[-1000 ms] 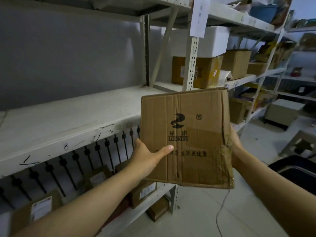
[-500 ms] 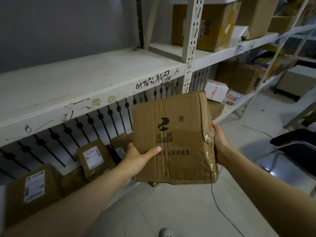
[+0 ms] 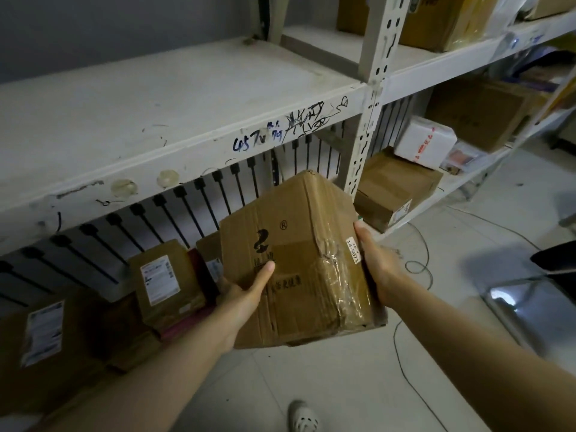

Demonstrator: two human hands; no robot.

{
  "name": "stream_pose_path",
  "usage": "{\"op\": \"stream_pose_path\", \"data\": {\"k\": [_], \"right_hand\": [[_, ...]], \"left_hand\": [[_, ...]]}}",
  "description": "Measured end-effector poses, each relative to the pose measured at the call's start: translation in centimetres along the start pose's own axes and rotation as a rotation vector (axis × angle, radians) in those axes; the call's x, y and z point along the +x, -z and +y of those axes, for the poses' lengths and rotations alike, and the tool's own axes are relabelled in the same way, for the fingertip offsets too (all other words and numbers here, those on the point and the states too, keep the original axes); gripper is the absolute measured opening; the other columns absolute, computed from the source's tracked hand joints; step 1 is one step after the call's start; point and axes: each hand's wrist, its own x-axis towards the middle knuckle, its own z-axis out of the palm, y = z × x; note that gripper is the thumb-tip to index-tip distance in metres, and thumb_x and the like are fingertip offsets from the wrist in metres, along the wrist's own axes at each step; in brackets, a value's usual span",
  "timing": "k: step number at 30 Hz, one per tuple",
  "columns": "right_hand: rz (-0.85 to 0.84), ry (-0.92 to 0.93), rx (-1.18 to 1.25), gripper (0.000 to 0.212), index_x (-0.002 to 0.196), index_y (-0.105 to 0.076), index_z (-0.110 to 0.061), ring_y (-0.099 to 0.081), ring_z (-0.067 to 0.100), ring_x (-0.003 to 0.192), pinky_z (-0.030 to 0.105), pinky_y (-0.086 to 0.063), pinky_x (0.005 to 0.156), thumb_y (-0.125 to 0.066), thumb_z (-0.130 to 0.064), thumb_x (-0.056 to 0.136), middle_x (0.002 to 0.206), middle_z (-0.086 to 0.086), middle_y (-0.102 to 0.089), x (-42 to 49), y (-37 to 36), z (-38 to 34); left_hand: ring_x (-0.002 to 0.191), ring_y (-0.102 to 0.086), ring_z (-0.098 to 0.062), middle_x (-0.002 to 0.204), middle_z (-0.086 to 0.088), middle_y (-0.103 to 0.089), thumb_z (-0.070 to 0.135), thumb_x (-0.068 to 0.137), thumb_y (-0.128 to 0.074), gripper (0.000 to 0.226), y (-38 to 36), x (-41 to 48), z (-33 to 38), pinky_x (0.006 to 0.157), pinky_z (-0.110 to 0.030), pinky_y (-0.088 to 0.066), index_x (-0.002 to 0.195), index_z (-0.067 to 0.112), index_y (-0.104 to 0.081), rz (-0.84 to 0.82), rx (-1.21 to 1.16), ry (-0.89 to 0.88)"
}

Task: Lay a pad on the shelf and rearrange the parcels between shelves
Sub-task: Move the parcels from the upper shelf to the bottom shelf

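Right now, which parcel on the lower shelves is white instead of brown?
The white parcel with red markings, on the lower shelf right of the upright post; the cartons around it are brown cardboard.

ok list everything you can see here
brown cardboard box with black logo: one, brown, held before the lower shelf
white metal shelf board: one, white, scribbled edge, above the box
labelled cardboard parcels: at least three, brown, lower shelf at left
white parcel: one, white, lower shelf at right
large brown carton: one, brown, right bay
white shoe: one, white, bottom edge
left hand: one, grips the box's left side
right hand: one, holds its right side
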Motion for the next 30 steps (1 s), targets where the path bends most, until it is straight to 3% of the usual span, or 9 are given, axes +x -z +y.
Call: {"op": "stream_pose_path", "data": {"k": [3, 7, 9, 11, 15, 19, 22, 27, 30], "right_hand": [[-0.037, -0.006, -0.048, 0.06, 0.112, -0.064, -0.019, -0.067, 0.027, 0.093, 0.044, -0.05, 0.093, -0.05, -0.073, 0.089, 0.102, 0.007, -0.071, 1.7, -0.3, -1.0], [-0.079, 0.075, -0.13, 0.059, 0.117, -0.065, -0.017, -0.069, 0.026, 0.096, 0.039, -0.052, 0.083, -0.058, -0.068, 0.088, 0.106, 0.005, -0.073, 3.4, -1.5, -3.0], [-0.069, 0.156, -0.264, 0.067, 0.132, -0.057, -0.02, -0.066, 0.026, 0.105, 0.043, -0.053, 0.09, -0.06, -0.069, 0.085, 0.119, 0.003, -0.068, 4.3, -2.8, -3.7], [-0.015, 0.226, -0.396, 0.076, 0.142, -0.048, -0.023, -0.062, 0.027, 0.113, 0.046, -0.051, 0.099, -0.06, -0.071, 0.083, 0.128, 0.002, -0.062, 5.0, -3.9, -4.2], [-0.045, 0.313, -0.372, 0.055, 0.115, -0.052, -0.027, -0.066, 0.026, 0.103, 0.05, -0.053, 0.097, -0.062, -0.069, 0.082, 0.112, 0.0, -0.066, 6.3, -4.6, -5.8], [-0.013, 0.43, -0.5, 0.053, 0.117, -0.051, -0.025, -0.065, 0.027, 0.102, 0.05, -0.051, 0.098, -0.053, -0.07, 0.088, 0.111, 0.001, -0.065, 7.6, -5.9, -8.4], [0.015, 0.515, -0.601, 0.059, 0.121, -0.05, -0.024, -0.064, 0.029, 0.105, 0.05, -0.051, 0.097, -0.048, -0.074, 0.088, 0.117, 0.003, -0.064, 9.0, -7.4, -10.2], [0.054, 0.55, -0.732, 0.057, 0.117, -0.049, -0.021, -0.065, 0.032, 0.104, 0.049, -0.053, 0.094, -0.047, -0.071, 0.091, 0.115, 0.006, -0.065, 11.5, -8.9, -12.0], [0.061, 0.547, -0.764, 0.06, 0.117, -0.05, -0.019, -0.064, 0.033, 0.107, 0.051, -0.051, 0.097, -0.046, -0.072, 0.09, 0.119, 0.008, -0.064, 13.6, -9.6, -11.8]], "left_hand": [[0.141, -0.036, -0.037, 0.16, -0.01, -0.029, 0.105, 0.017, -0.048, 0.165, -0.6, 2.3, 0.6, 0.114, -0.06, -0.034, 0.157, 0.039, 0.008, 0.016, -0.036, 0.015], [0.137, -0.044, -0.037, 0.155, -0.012, -0.042, 0.101, 0.045, -0.044, 0.135, -1.3, 4.1, 2.3, 0.113, -0.058, -0.036, 0.158, 0.03, -0.022, -0.079, -0.209, 0.139], [0.13, -0.053, -0.036, 0.144, -0.015, -0.056, 0.098, 0.064, -0.034, 0.111, -1.8, 5.1, 3.3, 0.111, -0.057, -0.038, 0.147, 0.025, -0.047, -0.179, -0.31, 0.167], [0.124, -0.058, -0.036, 0.136, -0.016, -0.062, 0.097, 0.067, -0.027, 0.106, -2.1, 6.4, 3.7, 0.11, -0.06, -0.038, 0.139, 0.025, -0.057, -0.18, -0.341, 0.147], [0.117, -0.064, -0.035, 0.131, -0.012, -0.066, 0.099, 0.057, -0.034, 0.108, -1.7, 8.5, 4.4, 0.105, -0.06, -0.044, 0.139, 0.032, -0.055, -0.153, -0.416, 0.094], [0.116, -0.064, -0.035, 0.13, -0.016, -0.066, 0.085, 0.083, -0.026, 0.085, -0.9, 9.6, 7.3, 0.102, -0.058, -0.047, 0.137, 0.027, -0.056, -0.2, -0.509, 0.045], [0.116, -0.064, -0.036, 0.129, -0.016, -0.067, 0.091, 0.077, -0.024, 0.096, -0.5, 11.3, 9.1, 0.102, -0.06, -0.046, 0.138, 0.026, -0.056, -0.211, -0.54, 0.004], [0.11, -0.069, -0.033, 0.123, -0.012, -0.07, 0.089, 0.054, -0.063, 0.106, -0.7, 13.8, 10.7, 0.097, -0.058, -0.052, 0.141, 0.03, -0.049, -0.218, -0.438, -0.04], [0.106, -0.069, -0.034, 0.122, -0.011, -0.07, 0.072, 0.069, -0.07, 0.082, -1.3, 15.6, 10.8, 0.093, -0.059, -0.054, 0.135, 0.029, -0.051, -0.131, -0.429, -0.034]]}}
